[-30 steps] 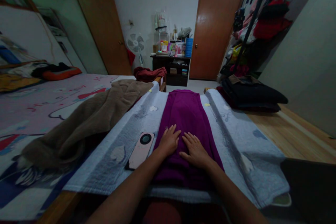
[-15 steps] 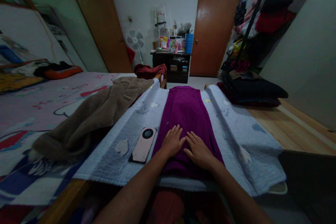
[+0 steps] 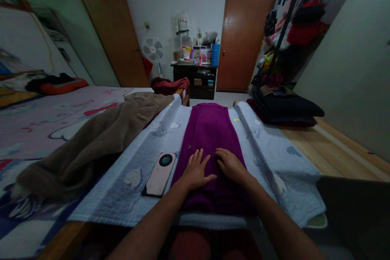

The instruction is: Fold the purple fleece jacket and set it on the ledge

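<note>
A purple garment (image 3: 207,130), folded into a long strip, lies flat on a light blue quilted cloth (image 3: 262,162). My left hand (image 3: 196,170) rests palm down on its near half, fingers spread and thumb pointing right. Just to the right, my right hand (image 3: 231,166) touches the same garment, its fingers bent slightly and the thumb apart from them. I see nothing held in either hand. On the cloth, left of the garment, lies a pink phone (image 3: 159,174) with a round black camera ring facing up.
A brown fleece blanket (image 3: 100,138) is heaped on the bed to the left. Dark folded clothes (image 3: 286,105) are stacked on a wooden surface (image 3: 332,146) at right. Farther back stand a fan (image 3: 152,49) and a black cabinet (image 3: 195,81).
My right hand has bent its fingers and the gap between the hands has widened. My left hand has spread its thumb outward. The whole view has shifted slightly.
</note>
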A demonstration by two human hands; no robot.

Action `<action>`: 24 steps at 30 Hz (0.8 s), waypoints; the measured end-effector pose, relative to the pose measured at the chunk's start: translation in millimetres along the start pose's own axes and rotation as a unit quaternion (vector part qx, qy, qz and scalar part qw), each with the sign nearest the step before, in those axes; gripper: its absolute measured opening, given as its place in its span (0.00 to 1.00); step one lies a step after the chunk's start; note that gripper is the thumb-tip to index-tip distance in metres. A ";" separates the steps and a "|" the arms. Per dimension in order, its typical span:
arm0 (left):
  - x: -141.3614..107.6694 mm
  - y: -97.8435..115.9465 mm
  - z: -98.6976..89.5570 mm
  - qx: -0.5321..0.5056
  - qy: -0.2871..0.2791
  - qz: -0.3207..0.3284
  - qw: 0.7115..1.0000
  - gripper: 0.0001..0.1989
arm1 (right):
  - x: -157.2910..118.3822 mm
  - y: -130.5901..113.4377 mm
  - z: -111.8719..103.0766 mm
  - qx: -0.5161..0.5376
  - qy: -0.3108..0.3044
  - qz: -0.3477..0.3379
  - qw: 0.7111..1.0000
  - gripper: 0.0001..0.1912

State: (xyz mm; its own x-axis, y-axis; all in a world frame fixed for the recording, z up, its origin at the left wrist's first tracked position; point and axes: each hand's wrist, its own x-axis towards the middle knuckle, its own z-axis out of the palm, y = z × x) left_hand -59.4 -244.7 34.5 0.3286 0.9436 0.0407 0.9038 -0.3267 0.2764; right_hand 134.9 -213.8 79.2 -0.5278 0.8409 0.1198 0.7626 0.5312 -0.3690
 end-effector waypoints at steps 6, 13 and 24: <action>0.6 -1.3 3.5 0.004 0.009 0.009 1.000 0.43 | 40.7 37.6 22.5 -0.084 -0.030 0.074 0.993 0.32; -0.2 0.2 4.0 0.009 0.014 -0.006 1.000 0.38 | 65.8 52.9 28.0 -0.098 -0.019 0.118 0.988 0.34; 0.7 3.2 2.4 0.014 0.014 -0.016 1.000 0.30 | 16.3 27.2 34.1 -0.092 -0.048 0.072 0.992 0.39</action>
State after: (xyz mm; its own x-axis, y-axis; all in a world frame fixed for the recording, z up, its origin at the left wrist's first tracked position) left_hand -55.6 -245.3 33.1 0.2921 0.9546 0.0584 0.9211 -0.2972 0.2513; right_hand 134.4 -189.1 39.7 -0.4348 0.9004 -0.0142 0.8836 0.4236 -0.1995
